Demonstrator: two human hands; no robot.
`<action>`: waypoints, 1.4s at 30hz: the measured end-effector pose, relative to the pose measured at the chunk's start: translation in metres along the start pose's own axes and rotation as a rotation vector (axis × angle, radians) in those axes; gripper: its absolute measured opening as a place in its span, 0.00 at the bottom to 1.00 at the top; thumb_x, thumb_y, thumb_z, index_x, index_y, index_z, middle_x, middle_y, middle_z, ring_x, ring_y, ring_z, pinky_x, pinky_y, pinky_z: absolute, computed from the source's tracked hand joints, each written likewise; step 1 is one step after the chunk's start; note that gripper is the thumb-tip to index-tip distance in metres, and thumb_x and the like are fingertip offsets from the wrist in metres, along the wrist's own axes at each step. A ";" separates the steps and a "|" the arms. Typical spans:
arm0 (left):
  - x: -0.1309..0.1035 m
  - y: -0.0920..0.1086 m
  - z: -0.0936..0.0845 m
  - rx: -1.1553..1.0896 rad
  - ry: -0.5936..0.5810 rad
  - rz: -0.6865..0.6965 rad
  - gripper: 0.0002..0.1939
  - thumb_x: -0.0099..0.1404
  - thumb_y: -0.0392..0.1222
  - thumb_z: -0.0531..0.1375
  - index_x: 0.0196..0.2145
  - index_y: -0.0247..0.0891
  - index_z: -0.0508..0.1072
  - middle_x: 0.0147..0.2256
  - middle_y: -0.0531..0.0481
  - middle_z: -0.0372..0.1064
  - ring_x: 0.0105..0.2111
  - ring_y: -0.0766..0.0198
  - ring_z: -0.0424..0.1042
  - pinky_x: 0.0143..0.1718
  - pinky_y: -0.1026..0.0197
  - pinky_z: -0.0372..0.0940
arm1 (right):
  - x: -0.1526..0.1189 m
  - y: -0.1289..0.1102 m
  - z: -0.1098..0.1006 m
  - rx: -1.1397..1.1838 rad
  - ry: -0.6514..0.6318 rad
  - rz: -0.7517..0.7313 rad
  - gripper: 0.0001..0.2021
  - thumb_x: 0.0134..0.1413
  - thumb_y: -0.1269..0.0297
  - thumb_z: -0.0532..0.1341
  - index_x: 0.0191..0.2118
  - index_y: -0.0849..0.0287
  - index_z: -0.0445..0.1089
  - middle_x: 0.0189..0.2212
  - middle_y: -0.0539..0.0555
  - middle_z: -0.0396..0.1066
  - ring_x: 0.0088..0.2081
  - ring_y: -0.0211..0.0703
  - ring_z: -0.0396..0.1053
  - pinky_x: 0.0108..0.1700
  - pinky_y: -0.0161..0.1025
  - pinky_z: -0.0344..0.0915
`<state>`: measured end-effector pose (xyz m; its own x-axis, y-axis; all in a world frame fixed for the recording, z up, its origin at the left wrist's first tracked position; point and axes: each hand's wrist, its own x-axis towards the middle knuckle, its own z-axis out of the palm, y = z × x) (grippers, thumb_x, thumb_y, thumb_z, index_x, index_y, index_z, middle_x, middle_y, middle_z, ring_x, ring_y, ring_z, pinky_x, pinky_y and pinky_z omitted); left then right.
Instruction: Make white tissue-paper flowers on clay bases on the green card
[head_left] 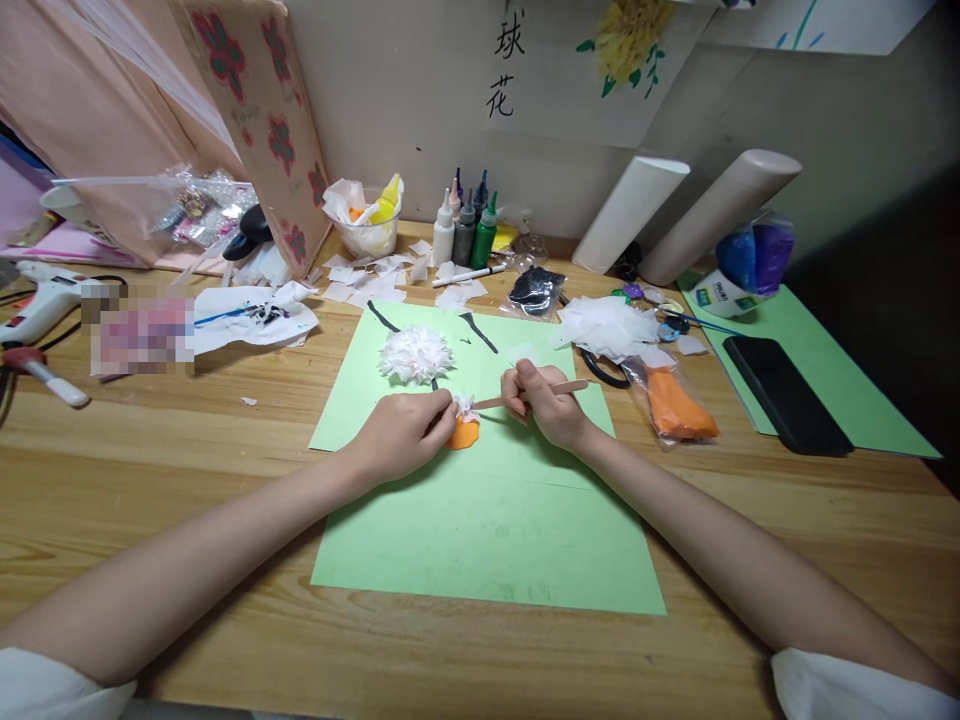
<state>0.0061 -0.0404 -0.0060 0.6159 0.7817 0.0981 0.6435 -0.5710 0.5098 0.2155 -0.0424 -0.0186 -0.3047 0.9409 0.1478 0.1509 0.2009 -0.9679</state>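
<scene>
On a light green paper sheet (pixel 480 530) sits a fluffy white paper flower (pixel 415 355) with dark strips around it. Below it lies a flat orange clay piece (pixel 463 433), partly covered by a small tuft of white paper (pixel 466 405). My left hand (pixel 409 430) is closed at the tuft's left side, its thumb and forefinger pinched there; what they grip is hidden. In my right hand (pixel 544 400) is a flat wooden craft stick (pixel 525 394), held like a pen. The stick's left tip touches the white tuft.
White tissue pieces (pixel 611 327) and a bag of orange clay (pixel 679 405) lie to the right, near a black phone (pixel 787 395). Paint bottles (pixel 465 230) and a plastic cup (pixel 365 225) stand behind. A glue gun (pixel 49 300) rests at left.
</scene>
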 end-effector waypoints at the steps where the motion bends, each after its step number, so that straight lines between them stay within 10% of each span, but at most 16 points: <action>1: 0.000 0.000 0.000 -0.002 0.002 0.004 0.15 0.68 0.43 0.45 0.24 0.37 0.61 0.19 0.55 0.58 0.19 0.69 0.56 0.24 0.65 0.47 | 0.000 0.000 0.001 0.001 0.014 0.012 0.29 0.61 0.46 0.44 0.16 0.58 0.56 0.12 0.46 0.53 0.16 0.32 0.52 0.21 0.35 0.51; 33: 0.001 0.001 -0.002 -0.062 0.023 -0.013 0.16 0.67 0.42 0.46 0.22 0.38 0.59 0.18 0.57 0.55 0.19 0.70 0.54 0.23 0.65 0.49 | -0.003 -0.008 0.008 -0.104 -0.003 0.005 0.29 0.61 0.44 0.44 0.16 0.58 0.57 0.13 0.46 0.54 0.16 0.32 0.51 0.22 0.35 0.50; 38: 0.002 -0.001 -0.003 -0.132 0.051 -0.058 0.16 0.67 0.42 0.46 0.21 0.38 0.52 0.18 0.58 0.50 0.19 0.70 0.51 0.24 0.65 0.48 | 0.002 -0.001 -0.009 0.056 0.319 -0.117 0.30 0.62 0.47 0.41 0.13 0.56 0.52 0.10 0.45 0.47 0.13 0.33 0.46 0.18 0.36 0.44; 42: 0.004 -0.003 -0.004 -0.260 0.116 -0.136 0.17 0.67 0.43 0.46 0.20 0.38 0.51 0.19 0.57 0.50 0.21 0.69 0.51 0.24 0.64 0.49 | 0.012 0.004 -0.044 -0.322 0.474 -0.144 0.21 0.59 0.51 0.52 0.20 0.56 0.59 0.16 0.48 0.59 0.20 0.36 0.57 0.25 0.35 0.54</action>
<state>0.0042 -0.0348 -0.0037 0.4665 0.8785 0.1031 0.5697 -0.3876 0.7247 0.2534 -0.0186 -0.0118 0.0992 0.9023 0.4195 0.4396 0.3384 -0.8320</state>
